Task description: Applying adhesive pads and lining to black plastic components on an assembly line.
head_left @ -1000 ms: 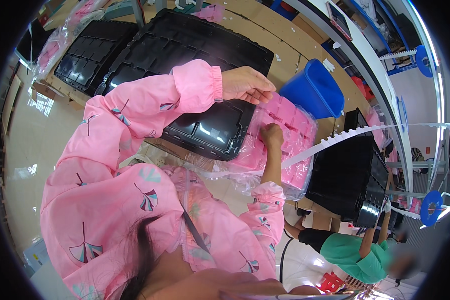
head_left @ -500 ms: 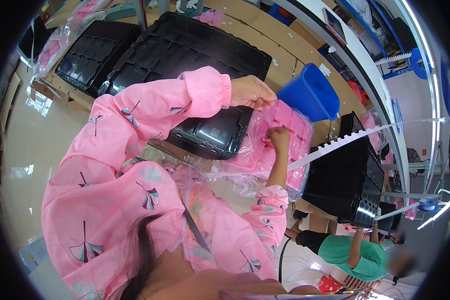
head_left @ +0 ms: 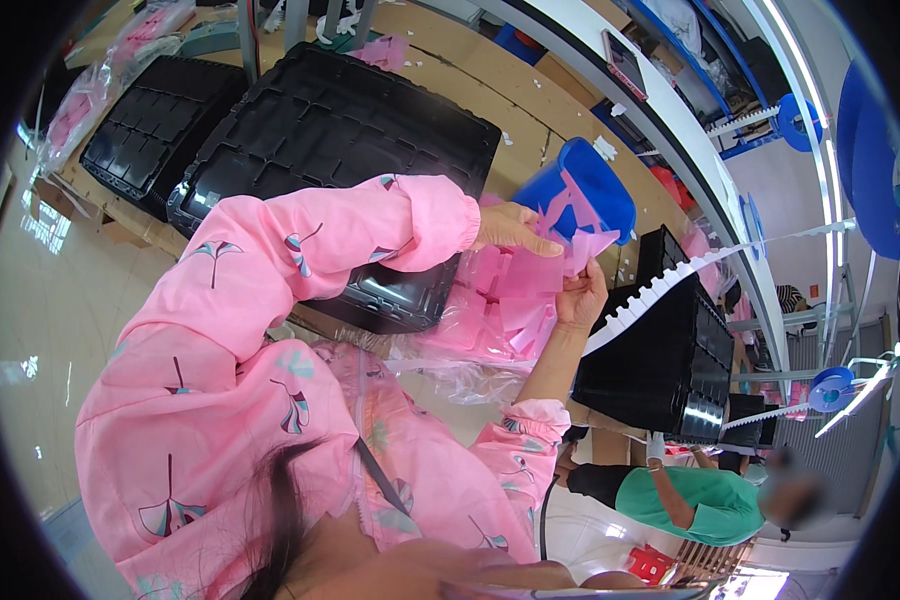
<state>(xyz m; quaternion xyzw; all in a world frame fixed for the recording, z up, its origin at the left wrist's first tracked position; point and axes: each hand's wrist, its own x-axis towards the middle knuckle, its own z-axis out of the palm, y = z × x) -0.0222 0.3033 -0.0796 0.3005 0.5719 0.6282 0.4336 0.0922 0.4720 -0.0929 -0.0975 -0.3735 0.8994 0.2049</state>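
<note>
My left hand reaches in from the left in a pink printed sleeve, its fingers closed on a thin pink sheet. Just to its right and nearer, my right hand has curled fingers on the same pink material. Loose cut flaps of the sheet stick up between the hands, in front of the blue bin. Beneath lie more pink pieces in a clear plastic bag. Some fingertips are hidden behind the pink material.
A large black crate lies left of my hands, a smaller black crate beyond it. A white toothed strip crosses above black crates on the right. A person in a green shirt works at lower right.
Pink sheet material now stands raised between my hands, overlapping the blue bin. My left hand has turned flatter, and my right hand has come off the bagged pink pieces. The whole view has shifted slightly.
</note>
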